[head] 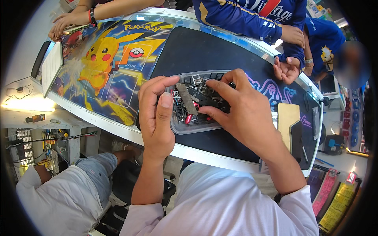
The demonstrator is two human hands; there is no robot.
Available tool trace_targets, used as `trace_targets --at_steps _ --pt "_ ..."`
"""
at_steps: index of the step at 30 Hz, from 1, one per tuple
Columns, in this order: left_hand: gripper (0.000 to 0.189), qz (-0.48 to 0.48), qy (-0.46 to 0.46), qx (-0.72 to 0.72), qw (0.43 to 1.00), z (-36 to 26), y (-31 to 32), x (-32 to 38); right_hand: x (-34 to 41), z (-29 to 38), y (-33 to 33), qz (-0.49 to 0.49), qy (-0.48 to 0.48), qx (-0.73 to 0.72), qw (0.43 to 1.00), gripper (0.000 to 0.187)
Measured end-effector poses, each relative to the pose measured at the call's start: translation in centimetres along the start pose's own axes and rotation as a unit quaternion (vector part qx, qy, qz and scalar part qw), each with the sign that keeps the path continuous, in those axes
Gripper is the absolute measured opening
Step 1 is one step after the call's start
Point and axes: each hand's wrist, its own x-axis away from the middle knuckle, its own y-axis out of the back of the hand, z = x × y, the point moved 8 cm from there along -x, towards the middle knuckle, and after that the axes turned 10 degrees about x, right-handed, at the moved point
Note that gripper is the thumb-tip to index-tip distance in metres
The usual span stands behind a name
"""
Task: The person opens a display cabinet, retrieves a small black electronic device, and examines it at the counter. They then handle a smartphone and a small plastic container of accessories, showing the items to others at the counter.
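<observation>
A clear plastic container (195,131) full of small parts sits on the black desk mat (189,53) before me. My left hand (156,115) cups its left side, fingertips at the far left corner of the rim. Over the right half of the container, my right hand (245,103) reaches in, thumb and index finger spread apart among the parts. A flat grey strip (186,98) lies on top at the left, beside small red cylinders (188,119) and black and white plastic frames (196,79). My right palm hides some of the contents.
A Pokémon play mat (100,59) covers the counter's left. To the right lie a tan envelope-like piece (285,124), a dark phone-like slab (295,138) and a thin pen-like rod (304,154). Other people's arms (239,20) rest along the far edge; another person (65,194) is at lower left.
</observation>
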Motion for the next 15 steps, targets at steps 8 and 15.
trace_targets --at_steps 8,15 --pt "0.037 -0.002 -0.003 -0.002 1.0 0.4 0.2 0.1 1.4 -0.3 -0.1 0.019 -0.033 -0.07 0.997 0.032" --pt "0.033 0.007 -0.002 -0.009 1.0 0.3 0.1 0.0 2.0 -0.4 0.7 0.033 -0.022 -0.153 0.987 0.021"
